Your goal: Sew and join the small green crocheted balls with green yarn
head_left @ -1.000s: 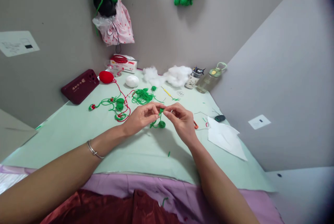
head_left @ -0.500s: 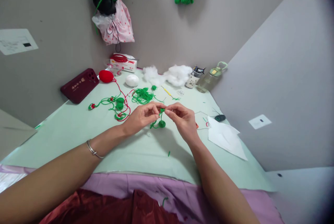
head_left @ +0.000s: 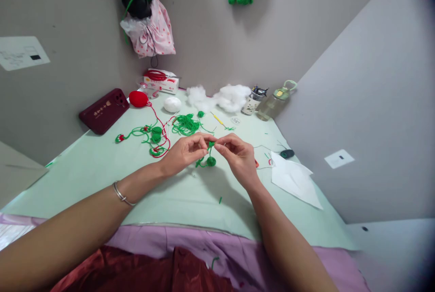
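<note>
Above the middle of the table, my left hand (head_left: 186, 152) pinches a small green crochet piece (head_left: 211, 144) between thumb and fingertips. My right hand (head_left: 238, 156) is closed on the same piece from the other side. A thin pale sliver shows by the right thumb, too small to name for sure. Green yarn hangs from the piece, and just below it is a small green crocheted ball (head_left: 211, 161). Left of my hands are green crocheted parts (head_left: 156, 135), some with red and white, and a loose heap of green yarn (head_left: 186, 124).
At the back stand a red yarn ball (head_left: 138, 99), a white yarn ball (head_left: 172, 104), white stuffing (head_left: 232, 98), a pen cup (head_left: 250, 104) and a bottle (head_left: 272, 105). A yellow crochet hook (head_left: 217, 119) lies beyond my hands, white paper (head_left: 295, 178) at right, a phone (head_left: 103, 111) at left.
</note>
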Demonstrator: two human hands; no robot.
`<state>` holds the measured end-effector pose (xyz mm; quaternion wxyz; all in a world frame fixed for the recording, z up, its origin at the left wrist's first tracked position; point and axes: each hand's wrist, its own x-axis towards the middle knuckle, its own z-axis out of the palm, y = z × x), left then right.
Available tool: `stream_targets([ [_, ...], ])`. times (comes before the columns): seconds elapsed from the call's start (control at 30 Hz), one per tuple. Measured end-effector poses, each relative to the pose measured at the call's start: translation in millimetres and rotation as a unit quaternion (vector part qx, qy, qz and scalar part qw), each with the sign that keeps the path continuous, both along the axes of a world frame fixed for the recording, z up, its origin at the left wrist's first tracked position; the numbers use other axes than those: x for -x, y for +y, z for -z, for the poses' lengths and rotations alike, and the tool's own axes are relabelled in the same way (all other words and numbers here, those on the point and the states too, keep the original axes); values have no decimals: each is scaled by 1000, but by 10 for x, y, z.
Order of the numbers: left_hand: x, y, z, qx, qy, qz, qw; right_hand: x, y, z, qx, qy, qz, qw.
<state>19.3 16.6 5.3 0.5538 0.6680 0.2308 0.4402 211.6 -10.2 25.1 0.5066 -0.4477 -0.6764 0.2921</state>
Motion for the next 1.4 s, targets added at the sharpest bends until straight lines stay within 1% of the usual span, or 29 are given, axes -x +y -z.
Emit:
stream_targets([
  [0.4, 3, 5, 1, -1, -4, 3, 1000, -10, 0, 0, -9, 0, -2, 1000],
  [0.57, -1, -4, -9, -1, -3, 2, 1000, 40, -21, -8, -36, -43, -2, 998],
  [0.77, -2, 22, 38, 1, 4, -1, 1000, 80, -37, 7, -75, -142, 5, 987],
  [0.87, 4, 30, 48, 1, 5, -2, 1000, 67, -43, 10, -94, -156, 7, 983],
  [1.0, 6, 18, 33, -4, 5, -4, 1000, 80, -50, 34, -137, -166, 29, 976],
  [1.07, 4, 8, 21, -8, 4, -3, 1000, 96, -50, 46, -137, -182, 24, 973],
  [1.13, 4, -2, 6, -12, 5, -7, 1000, 98, -39, 48, -120, -178, 25, 976],
  [1.2, 9, -15, -8, -18, 7, -18, 1000, 80, -14, 36, -78, -137, 39, 987],
  [1.27, 17, -29, -19, -30, 9, -33, 999, 47, 22, 19, 12, -77, 32, 996],
  [1.3, 22, -36, -21, -37, 9, -39, 998, 30, 42, 12, 69, -45, 13, 997],
  [1.37, 28, -50, -17, -53, 6, -46, 998, 6, 76, 3, 169, 25, -47, 984],
  [1.4, 30, -55, -14, -61, 2, -47, 997, 3, 88, 1, 204, 60, -75, 974],
])
